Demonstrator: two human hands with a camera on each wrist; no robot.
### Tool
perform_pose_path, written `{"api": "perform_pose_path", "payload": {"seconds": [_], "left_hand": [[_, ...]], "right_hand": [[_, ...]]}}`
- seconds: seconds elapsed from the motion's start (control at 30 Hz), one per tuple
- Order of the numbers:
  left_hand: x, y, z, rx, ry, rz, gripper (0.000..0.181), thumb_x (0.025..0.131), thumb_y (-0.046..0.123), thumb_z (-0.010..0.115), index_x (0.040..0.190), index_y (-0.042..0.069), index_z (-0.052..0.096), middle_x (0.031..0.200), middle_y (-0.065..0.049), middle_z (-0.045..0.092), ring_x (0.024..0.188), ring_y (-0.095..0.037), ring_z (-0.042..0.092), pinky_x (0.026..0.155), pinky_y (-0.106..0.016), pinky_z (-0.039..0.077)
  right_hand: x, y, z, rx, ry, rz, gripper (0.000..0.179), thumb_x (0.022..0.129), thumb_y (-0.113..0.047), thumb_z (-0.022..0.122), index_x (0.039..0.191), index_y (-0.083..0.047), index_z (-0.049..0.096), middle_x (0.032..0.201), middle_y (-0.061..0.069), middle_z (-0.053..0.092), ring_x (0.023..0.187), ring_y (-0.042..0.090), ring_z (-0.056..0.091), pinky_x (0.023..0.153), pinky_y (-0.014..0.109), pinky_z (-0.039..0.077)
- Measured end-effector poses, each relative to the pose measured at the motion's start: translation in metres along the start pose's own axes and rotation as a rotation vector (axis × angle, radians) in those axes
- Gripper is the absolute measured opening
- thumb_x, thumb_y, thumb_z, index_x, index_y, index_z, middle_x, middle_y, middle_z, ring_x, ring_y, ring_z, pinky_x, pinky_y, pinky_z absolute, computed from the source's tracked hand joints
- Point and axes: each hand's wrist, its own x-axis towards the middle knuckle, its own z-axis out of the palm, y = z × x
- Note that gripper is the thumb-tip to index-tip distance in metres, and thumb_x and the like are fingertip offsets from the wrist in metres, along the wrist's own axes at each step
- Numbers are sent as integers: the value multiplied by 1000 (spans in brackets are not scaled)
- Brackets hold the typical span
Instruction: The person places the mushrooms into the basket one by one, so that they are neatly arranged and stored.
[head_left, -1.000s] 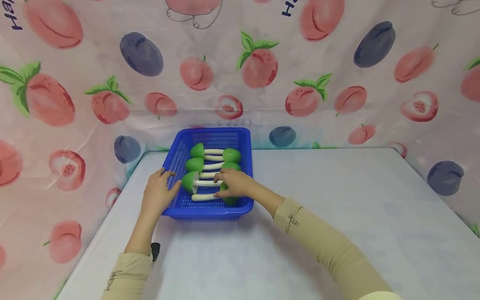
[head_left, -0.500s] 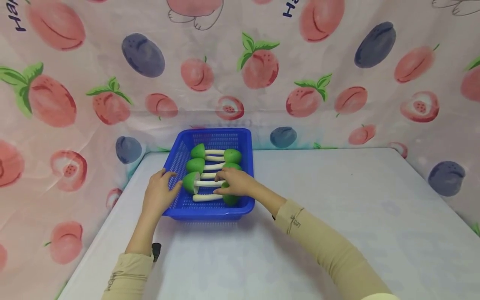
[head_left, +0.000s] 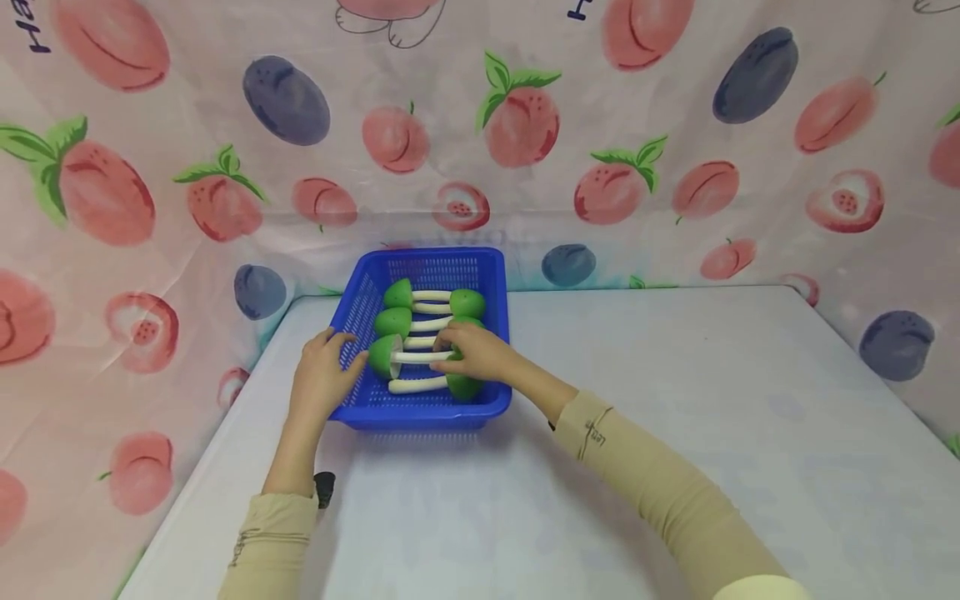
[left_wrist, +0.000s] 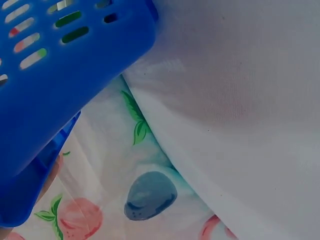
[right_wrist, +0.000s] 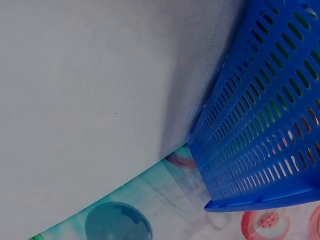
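Note:
Several toy mushrooms with green caps and pale stems lie in rows in a blue basket (head_left: 420,412). My left hand (head_left: 321,379) grips the basket's left rim, the thumb on the inner side. Over the right side of the basket, my right hand (head_left: 480,352) pinches the stem of a mushroom (head_left: 385,357) whose cap lies to the left with its underside showing. Just below, another mushroom (head_left: 417,385) has its cap on the right, partly under the hand. In the right wrist view the slotted basket wall (right_wrist: 260,125) hides the right hand.
The basket stands at the back left of a white-covered table (head_left: 637,400), close to a fruit-printed cloth (head_left: 450,125). A small black object (head_left: 324,490) shows beside the left wrist.
My right thumb and fingers have drawn closer together around the stem, and the hand has shifted slightly away from the nearest mushroom. The left hand stays on the rim. The head view has tilted slightly.

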Motion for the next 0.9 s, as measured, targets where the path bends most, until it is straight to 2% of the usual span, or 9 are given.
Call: {"api": "perform_pose_path", "payload": {"seconds": [0.2,0.4,0.6,0.73,0.9], "left_hand": [[5,-1,2,-29,-18,8,41,93,27,54,122,-3,57,138,-35,40,131,-51,34,106,-64,30],[15,-5,-5,-126,-39,29,41,94,23,54,126,-2,55,137,-33,43,132,-50,34,108,-63,28],[16,-8,-11,-91,-127,51,43,95,25,53,128,-2,52,135,-29,49,129,-48,39,108,-60,31],[16,-6,-12,-76,-132,85,43,94,24,53,128,-3,52,137,-29,47,132,-47,36,109,-59,29],[16,5,-10,-81,-116,117,43,95,24,54,130,-1,52,142,-29,40,134,-47,34,110,-60,27]], "right_hand": [[-1,2,-1,2,18,-4,31,90,-30,62,107,-4,65,109,13,65,101,26,59,90,36,49],[1,1,-3,-24,177,-16,16,91,-19,61,98,-6,67,95,7,68,91,22,64,81,32,53],[-6,4,-3,25,240,-18,12,91,-15,61,95,-6,68,88,4,68,81,15,60,74,27,51],[-18,4,-7,1,276,-54,10,90,-14,62,94,-7,67,89,5,68,84,17,60,75,29,52],[-33,0,-16,-68,295,-79,7,89,-13,63,91,-7,67,88,6,65,85,20,60,74,30,52]]}}
